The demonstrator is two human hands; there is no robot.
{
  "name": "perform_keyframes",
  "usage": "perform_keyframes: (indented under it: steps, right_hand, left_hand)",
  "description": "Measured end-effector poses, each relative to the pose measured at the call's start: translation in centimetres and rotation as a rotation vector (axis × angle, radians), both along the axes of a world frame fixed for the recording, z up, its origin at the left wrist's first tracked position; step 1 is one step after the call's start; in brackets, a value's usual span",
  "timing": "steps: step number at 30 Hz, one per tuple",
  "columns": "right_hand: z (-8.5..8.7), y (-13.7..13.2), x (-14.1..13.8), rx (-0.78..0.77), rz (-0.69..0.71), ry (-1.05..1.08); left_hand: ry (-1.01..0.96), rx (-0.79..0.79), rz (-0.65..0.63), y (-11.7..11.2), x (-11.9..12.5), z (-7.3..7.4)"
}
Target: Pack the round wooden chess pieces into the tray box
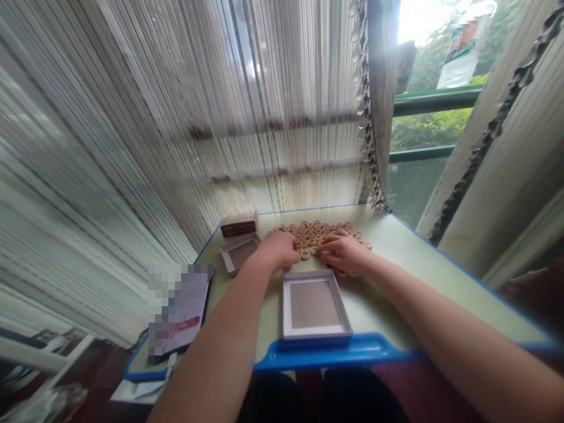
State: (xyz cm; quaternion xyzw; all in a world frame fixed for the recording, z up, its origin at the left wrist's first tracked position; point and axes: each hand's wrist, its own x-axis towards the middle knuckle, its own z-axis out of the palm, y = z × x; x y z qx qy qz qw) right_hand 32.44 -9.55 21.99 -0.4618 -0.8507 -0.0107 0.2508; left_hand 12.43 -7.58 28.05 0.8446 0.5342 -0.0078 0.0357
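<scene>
Many round wooden Chinese chess pieces (311,234) lie face up in a loose cluster at the far middle of the table. My left hand (282,248) is at the cluster's near left side, its fingers curled down among the pieces; what lies under the fingertips is hidden. On the near right side, my right hand (346,251) rests over several pieces with fingers stretched out and somewhat apart, the tips touching a piece near the middle. Between my forearms sits a shallow white open box (287,305) with a brown-grey inside bottom.
Left of the pieces lies another shallow box part (228,258), with a small brown box (239,223) behind it. A tablet (187,314), partly blurred out, lies at the table's left edge. A blue ledge (326,351) runs along the front. String curtains (282,106) hang beyond the table.
</scene>
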Motion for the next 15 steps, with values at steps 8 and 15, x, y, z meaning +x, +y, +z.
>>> perform_keyframes:
  steps: [8,15]
  right_hand:
    - [-0.4,0.2,0.2,-0.028,-0.294,-0.043]
    - [-1.9,0.3,0.2,-0.137,-0.309,-0.086]
  left_hand:
    - [-0.014,-0.133,-0.134,-0.2,-1.1,0.0]
    - [-0.116,-0.078,-0.175,0.4,-1.1,-1.0]
